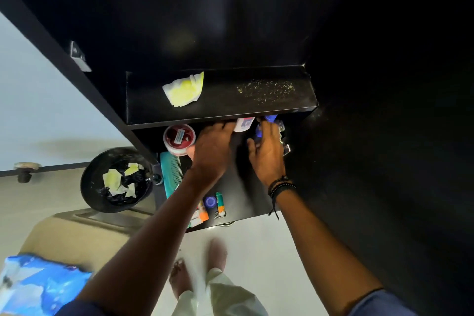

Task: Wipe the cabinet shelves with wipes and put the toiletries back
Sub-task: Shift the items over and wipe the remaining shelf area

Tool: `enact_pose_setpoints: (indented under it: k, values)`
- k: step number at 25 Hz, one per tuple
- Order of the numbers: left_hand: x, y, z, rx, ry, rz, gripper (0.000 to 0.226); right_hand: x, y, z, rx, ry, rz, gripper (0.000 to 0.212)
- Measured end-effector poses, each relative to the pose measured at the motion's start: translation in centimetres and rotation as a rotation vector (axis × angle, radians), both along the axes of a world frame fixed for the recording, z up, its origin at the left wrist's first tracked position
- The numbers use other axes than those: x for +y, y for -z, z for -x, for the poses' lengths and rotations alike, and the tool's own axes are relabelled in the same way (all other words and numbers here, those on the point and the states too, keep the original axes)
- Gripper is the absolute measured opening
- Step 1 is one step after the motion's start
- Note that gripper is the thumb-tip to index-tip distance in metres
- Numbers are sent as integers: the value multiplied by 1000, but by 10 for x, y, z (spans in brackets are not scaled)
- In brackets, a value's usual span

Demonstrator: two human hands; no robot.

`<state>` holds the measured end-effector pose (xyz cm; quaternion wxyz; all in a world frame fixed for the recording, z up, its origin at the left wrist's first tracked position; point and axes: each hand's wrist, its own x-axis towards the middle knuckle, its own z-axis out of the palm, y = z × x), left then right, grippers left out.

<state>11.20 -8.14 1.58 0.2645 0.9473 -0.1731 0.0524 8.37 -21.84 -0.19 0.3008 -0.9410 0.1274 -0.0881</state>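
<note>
I look down into a black cabinet. Its upper shelf (225, 108) carries a used wipe (183, 90) stained yellow and a patch of yellowish specks (266, 88). On the lower shelf (238, 202), my left hand (213, 151) reaches under the upper shelf, fingers touching a white bottle (243, 124). My right hand (266, 154) is curled around a clear bottle with a blue cap (270, 120). A red-lidded jar (178, 140), a teal comb (171, 174), a blue round tin (209, 202) and a green-orange tube (220, 201) lie on the lower shelf.
A black bin (89, 187) holding used wipes stands on the floor at the left. A blue wipes pack (38, 287) lies at the bottom left on a beige surface. My feet (200, 267) stand on the white floor below the cabinet.
</note>
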Motion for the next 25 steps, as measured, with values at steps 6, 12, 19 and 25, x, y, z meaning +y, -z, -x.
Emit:
enact_pose_setpoints:
  k: [6,12,19,25]
  values:
    - [74,12,-3,187,-39,-296,55,64,19,15,167,-288,-287,53]
    - [93,29,-9,227,-51,-109,57,92,23,14,118,-193,-225,36]
    - [100,102,101,260,-271,79,50,109,76,98,331,-362,-53,63]
    - [107,101,98,383,-225,32,58,103,76,67,292,-419,169,61]
